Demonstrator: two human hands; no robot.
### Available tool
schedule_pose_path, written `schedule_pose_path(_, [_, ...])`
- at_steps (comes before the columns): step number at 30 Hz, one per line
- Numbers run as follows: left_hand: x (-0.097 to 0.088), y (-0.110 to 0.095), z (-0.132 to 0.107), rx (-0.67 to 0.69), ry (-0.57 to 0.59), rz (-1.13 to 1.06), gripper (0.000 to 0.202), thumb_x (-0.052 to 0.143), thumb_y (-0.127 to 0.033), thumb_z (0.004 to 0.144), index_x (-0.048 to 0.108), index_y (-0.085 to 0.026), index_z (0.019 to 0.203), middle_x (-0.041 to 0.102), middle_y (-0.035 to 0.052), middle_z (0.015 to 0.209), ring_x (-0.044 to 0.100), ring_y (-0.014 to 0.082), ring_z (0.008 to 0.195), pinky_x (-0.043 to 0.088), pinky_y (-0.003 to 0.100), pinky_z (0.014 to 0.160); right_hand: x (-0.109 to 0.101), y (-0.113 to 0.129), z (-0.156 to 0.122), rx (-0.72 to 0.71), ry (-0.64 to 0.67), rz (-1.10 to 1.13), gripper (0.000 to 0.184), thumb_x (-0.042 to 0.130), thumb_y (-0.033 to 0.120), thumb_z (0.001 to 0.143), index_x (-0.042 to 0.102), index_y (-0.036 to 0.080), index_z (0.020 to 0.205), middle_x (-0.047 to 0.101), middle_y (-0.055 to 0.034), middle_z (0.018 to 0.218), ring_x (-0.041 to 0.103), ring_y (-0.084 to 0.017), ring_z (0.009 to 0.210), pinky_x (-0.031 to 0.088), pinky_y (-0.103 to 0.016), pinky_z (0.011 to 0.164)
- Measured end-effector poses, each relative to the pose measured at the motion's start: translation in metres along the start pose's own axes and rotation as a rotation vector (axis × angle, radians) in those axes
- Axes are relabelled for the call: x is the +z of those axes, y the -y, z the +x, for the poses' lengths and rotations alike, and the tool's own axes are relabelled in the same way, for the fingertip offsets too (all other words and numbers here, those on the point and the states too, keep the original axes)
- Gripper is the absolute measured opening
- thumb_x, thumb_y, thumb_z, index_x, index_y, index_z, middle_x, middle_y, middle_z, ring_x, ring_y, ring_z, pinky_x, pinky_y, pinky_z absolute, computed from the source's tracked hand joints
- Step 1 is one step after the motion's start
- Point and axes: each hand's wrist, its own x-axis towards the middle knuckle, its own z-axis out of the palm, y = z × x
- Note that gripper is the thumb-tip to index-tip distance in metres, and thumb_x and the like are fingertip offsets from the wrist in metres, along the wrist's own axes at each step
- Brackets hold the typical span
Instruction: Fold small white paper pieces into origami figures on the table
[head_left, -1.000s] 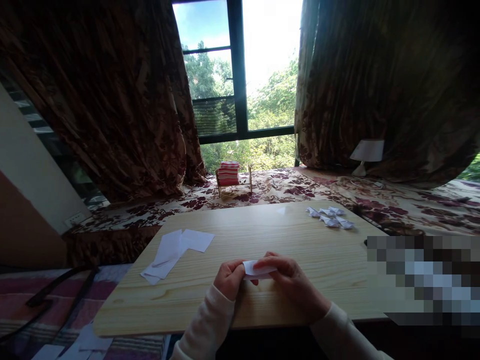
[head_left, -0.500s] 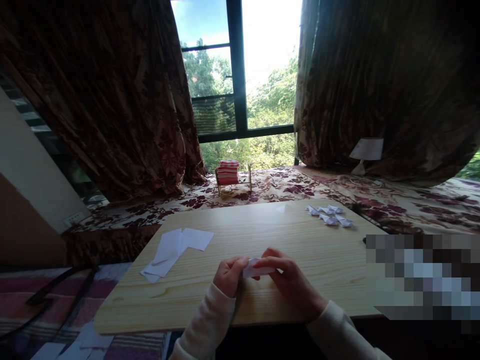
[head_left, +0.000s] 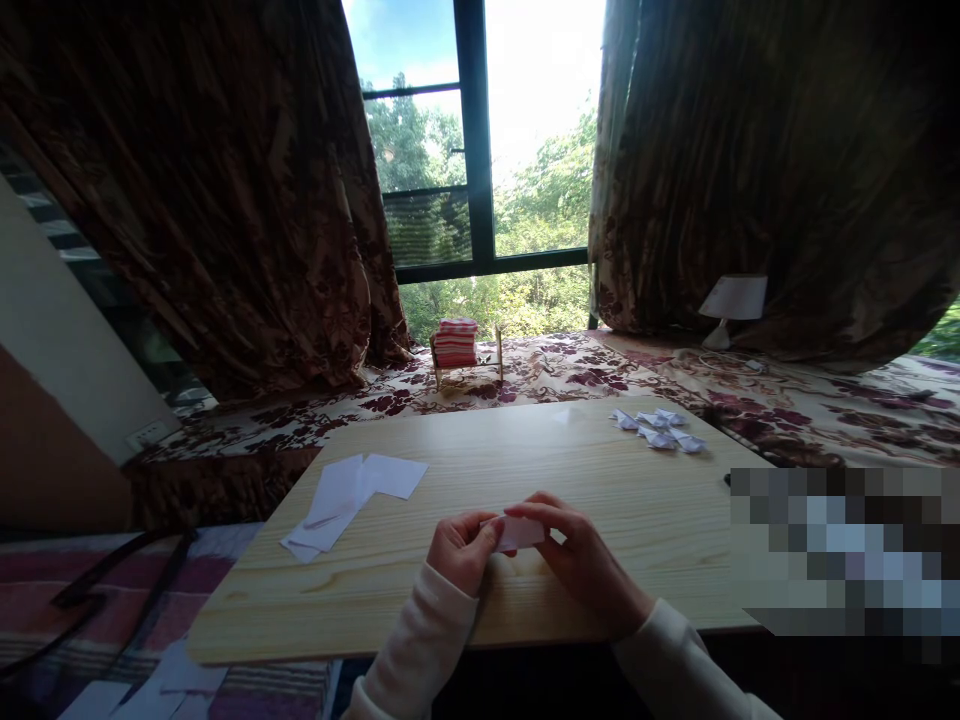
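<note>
A small folded piece of white paper is held between both hands above the near side of the wooden table. My left hand pinches its left end, thumb on top. My right hand closes on its right end, with the index finger along the upper edge and the other fingers partly hidden. Flat white paper sheets lie overlapping on the table to the left of my hands. Several small folded paper pieces sit grouped at the far right corner.
More paper sheets lie on the striped cloth below the table's left edge. Beyond the table, a small rack with a folded red-striped stack and a white lamp stand on the flowered ledge. The right edge is blurred out.
My left thumb has slid a little to the right over the paper. My right fingers have shifted slightly along its upper edge. Both hands still hold it.
</note>
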Motion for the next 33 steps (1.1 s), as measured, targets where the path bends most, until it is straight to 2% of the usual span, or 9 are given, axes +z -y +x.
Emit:
schedule_pose_path(3, [-0.001,0.004,0.001,0.002,-0.059,0.015,0.025,0.064,-0.034,0.070,0.071,-0.010,0.075,0.069,0.0048,0.059,0.063,0.0174,0.054,0.048,0.025,0.054,0.000,-0.004,0.001,0.095,-0.072,-0.003,0.028,0.047,0.018,0.080,0.062,0.018,0.103,0.065,-0.0054,0.088,0.058,-0.017,0.075,0.045,-0.027,0.065])
schedule_pose_path(6, [-0.002,0.004,0.001,0.009,-0.095,0.050,0.023,0.066,-0.031,0.069,0.073,-0.012,0.078,0.073,0.0066,0.071,0.065,0.0196,0.066,0.048,0.025,0.062,-0.001,-0.006,0.003,0.171,-0.091,-0.004,0.023,0.044,0.026,0.083,0.065,0.016,0.087,0.064,-0.0030,0.072,0.057,-0.015,0.065,0.044,-0.025,0.059])
schedule_pose_path(9, [-0.004,0.002,0.000,0.009,-0.114,0.088,0.021,0.067,-0.029,0.068,0.074,-0.013,0.078,0.074,0.0066,0.077,0.064,0.0212,0.074,0.048,0.026,0.067,-0.004,-0.005,0.004,0.222,-0.107,-0.012,0.031,0.042,0.035,0.085,0.062,0.016,0.069,0.056,-0.0001,0.056,0.051,-0.013,0.055,0.041,-0.023,0.052])
schedule_pose_path(14, [-0.003,-0.003,-0.002,0.009,-0.114,0.124,0.020,0.066,-0.029,0.069,0.075,-0.014,0.078,0.074,0.0057,0.079,0.064,0.0220,0.076,0.047,0.027,0.069,-0.006,0.000,0.005,0.257,-0.110,0.002,0.046,0.033,0.046,0.088,0.058,0.015,0.065,0.053,-0.0006,0.055,0.048,-0.013,0.052,0.038,-0.023,0.049])
schedule_pose_path(17, [-0.002,-0.006,-0.002,0.008,-0.112,0.129,0.020,0.066,-0.030,0.069,0.074,-0.013,0.078,0.074,0.0052,0.077,0.064,0.0219,0.076,0.046,0.027,0.069,-0.005,0.004,0.004,0.227,-0.081,0.019,0.036,0.044,0.043,0.085,0.057,0.016,0.065,0.054,0.0004,0.058,0.049,-0.013,0.057,0.039,-0.022,0.052])
schedule_pose_path(20, [-0.001,-0.008,-0.001,0.000,-0.067,0.112,0.026,0.063,-0.036,0.071,0.072,-0.012,0.068,0.073,0.0054,0.070,0.064,0.0212,0.070,0.045,0.026,0.064,-0.003,0.006,0.003,0.195,-0.083,0.024,0.030,0.047,0.038,0.085,0.056,0.016,0.066,0.052,0.0019,0.058,0.047,-0.012,0.056,0.037,-0.022,0.051])
schedule_pose_path(24, [0.000,-0.008,0.000,-0.051,0.018,0.043,0.041,0.045,-0.048,0.081,0.063,-0.013,0.072,0.071,0.0057,0.064,0.066,0.0216,0.064,0.046,0.029,0.062,-0.002,0.006,0.002,0.145,-0.081,0.023,0.027,0.047,0.034,0.086,0.057,0.016,0.067,0.053,0.0013,0.062,0.048,-0.012,0.059,0.039,-0.022,0.055])
schedule_pose_path(28, [0.002,-0.007,-0.001,-0.075,0.061,0.007,0.033,0.043,-0.047,0.082,0.053,-0.016,0.079,0.070,0.0046,0.058,0.067,0.0219,0.062,0.046,0.030,0.065,-0.002,0.009,0.002,0.102,-0.070,0.022,0.026,0.048,0.031,0.086,0.058,0.016,0.067,0.053,0.0000,0.068,0.050,-0.013,0.063,0.040,-0.023,0.057])
schedule_pose_path(33, [0.003,-0.010,-0.002,-0.052,0.059,0.024,0.031,0.045,-0.044,0.082,0.054,-0.016,0.075,0.067,0.0025,0.055,0.064,0.0182,0.060,0.044,0.028,0.066,-0.003,0.012,0.003,0.078,-0.047,0.015,0.028,0.048,0.031,0.086,0.059,0.016,0.066,0.054,-0.0015,0.069,0.052,-0.014,0.065,0.042,-0.024,0.060])
